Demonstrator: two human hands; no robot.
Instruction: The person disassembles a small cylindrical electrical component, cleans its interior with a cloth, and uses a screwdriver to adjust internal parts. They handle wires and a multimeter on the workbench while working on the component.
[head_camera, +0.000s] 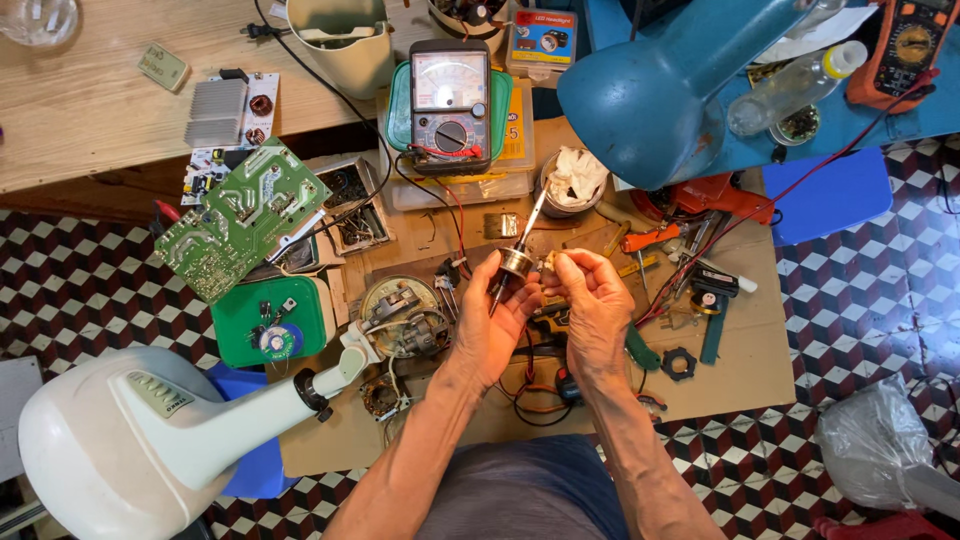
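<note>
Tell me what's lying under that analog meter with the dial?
The analog meter sits on a green-lidded clear plastic box, beside a yellow pack. The box's contents are blurred, and whatever lies beneath the box is covered.

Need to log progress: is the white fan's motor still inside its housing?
Out. The white fan housing lies aside; the left hand holds a shafted rotor.

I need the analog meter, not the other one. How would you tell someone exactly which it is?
Start at the big blue lamp shade near the top of the view and look left of it. There a dark grey meter lies on a green-lidded plastic box. It has a pale needle dial above a round black knob, unlike the orange-cased meter at the far top right corner.
</note>
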